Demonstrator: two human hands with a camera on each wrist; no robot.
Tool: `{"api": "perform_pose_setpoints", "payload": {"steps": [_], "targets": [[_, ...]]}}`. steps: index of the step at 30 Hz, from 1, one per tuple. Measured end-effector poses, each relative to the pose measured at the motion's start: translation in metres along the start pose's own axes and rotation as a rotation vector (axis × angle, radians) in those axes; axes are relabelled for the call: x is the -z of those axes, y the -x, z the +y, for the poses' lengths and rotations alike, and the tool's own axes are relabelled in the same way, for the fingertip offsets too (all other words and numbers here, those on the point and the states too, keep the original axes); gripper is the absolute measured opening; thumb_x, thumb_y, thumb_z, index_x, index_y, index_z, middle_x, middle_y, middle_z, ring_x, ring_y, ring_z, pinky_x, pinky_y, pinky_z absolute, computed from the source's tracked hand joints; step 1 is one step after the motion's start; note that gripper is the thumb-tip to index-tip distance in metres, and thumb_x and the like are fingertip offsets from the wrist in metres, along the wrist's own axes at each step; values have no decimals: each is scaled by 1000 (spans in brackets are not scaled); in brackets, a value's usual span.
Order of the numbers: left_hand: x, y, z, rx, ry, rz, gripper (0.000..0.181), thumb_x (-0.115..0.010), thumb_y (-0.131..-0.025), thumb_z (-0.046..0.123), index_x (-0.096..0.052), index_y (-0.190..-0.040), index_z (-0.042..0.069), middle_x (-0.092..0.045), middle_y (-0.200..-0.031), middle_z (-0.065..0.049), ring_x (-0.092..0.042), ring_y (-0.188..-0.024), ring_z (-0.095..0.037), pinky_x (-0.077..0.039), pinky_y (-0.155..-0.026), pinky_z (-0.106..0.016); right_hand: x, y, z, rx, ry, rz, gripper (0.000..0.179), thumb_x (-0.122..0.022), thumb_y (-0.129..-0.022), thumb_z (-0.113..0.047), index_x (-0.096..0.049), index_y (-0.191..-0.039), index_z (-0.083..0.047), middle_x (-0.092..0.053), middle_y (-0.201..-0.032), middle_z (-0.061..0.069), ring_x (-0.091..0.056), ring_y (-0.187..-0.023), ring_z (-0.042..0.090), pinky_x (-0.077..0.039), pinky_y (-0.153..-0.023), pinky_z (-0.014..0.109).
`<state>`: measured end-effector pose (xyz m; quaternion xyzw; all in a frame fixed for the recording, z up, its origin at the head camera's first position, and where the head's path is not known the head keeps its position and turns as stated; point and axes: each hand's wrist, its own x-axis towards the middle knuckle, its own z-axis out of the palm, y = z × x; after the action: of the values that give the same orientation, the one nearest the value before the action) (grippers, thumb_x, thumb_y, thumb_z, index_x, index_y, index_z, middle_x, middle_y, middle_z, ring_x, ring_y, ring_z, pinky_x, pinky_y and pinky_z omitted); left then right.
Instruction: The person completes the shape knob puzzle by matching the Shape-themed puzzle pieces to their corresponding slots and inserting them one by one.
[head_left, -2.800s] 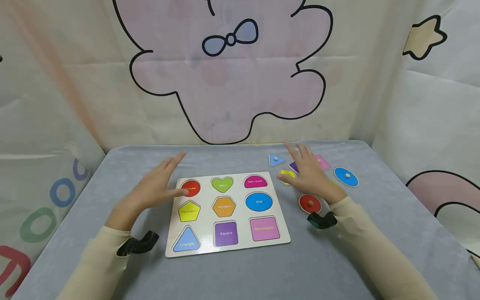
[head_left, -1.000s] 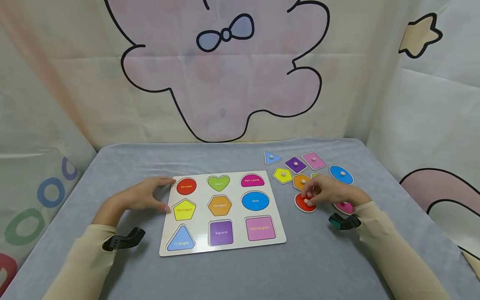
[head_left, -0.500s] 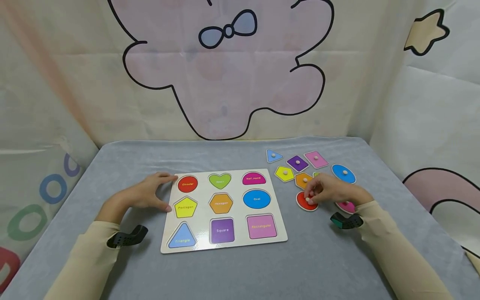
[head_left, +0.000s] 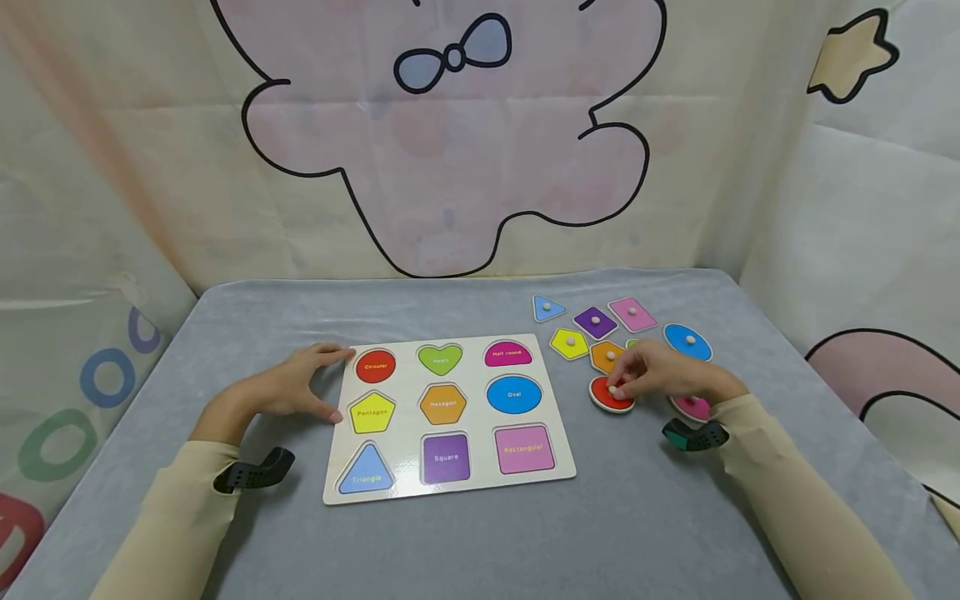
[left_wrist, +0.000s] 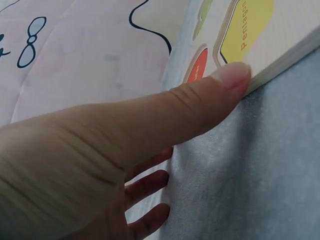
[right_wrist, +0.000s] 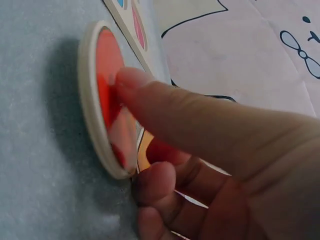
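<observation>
My right hand [head_left: 663, 371] pinches the red round knob puzzle piece [head_left: 600, 391] between thumb and fingers. In the right wrist view, the red piece [right_wrist: 108, 57] stands slightly off the cloth, with a shadow beneath it; the thumb covers its knob. My left hand [head_left: 288, 387] spreads thumb and fingers at the left edge of the white shape puzzle board [head_left: 406, 367]. The left wrist view has the thumb [left_wrist: 231, 77] resting on the board's edge beside the yellow pentagon recess [left_wrist: 250, 30]. Coloured, labelled recesses fill the board in three rows.
Loose knobbed pieces lie at the back right: blue triangle [head_left: 546, 310], purple square [head_left: 592, 322], pink rectangle [head_left: 633, 316], yellow pentagon [head_left: 568, 345], orange hexagon [head_left: 602, 353] and blue oval [head_left: 678, 337]. A magenta piece [head_left: 693, 407] and a green one [head_left: 632, 342] are partly hidden by my right hand.
From hovering over the loose pieces, my right hand came down to the red round piece, gripped its knob and raised it slightly. My left hand moved down to the board's left edge.
</observation>
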<state>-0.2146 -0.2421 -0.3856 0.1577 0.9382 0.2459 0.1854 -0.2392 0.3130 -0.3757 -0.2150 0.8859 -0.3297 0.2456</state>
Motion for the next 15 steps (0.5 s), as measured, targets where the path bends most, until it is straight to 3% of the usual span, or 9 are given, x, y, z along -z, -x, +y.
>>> {"api": "perform_pose_setpoints", "payload": {"steps": [7, 15], "targets": [[-2, 0, -3, 2, -5, 10, 107, -91, -71, 37, -34, -157, 9, -28, -160, -26, -24, -144, -50, -28, -113, -75, 0, -1, -2, -43, -27, 56, 19, -78, -89, -19, -76, -102, -6, -65, -86, 5, -55, -83, 15, -50, -66, 20], [-1, 0, -1, 9, -9, 7, 107, -91, -71, 37, -34, -158, 9, -27, -161, -26, -24, -144, -50, -28, -113, -74, -2, -1, -5, -15, -43, 121, 17, -77, -89, -19, -75, -99, -5, -62, -80, 3, -54, -77, 12, -45, -62, 19]]}}
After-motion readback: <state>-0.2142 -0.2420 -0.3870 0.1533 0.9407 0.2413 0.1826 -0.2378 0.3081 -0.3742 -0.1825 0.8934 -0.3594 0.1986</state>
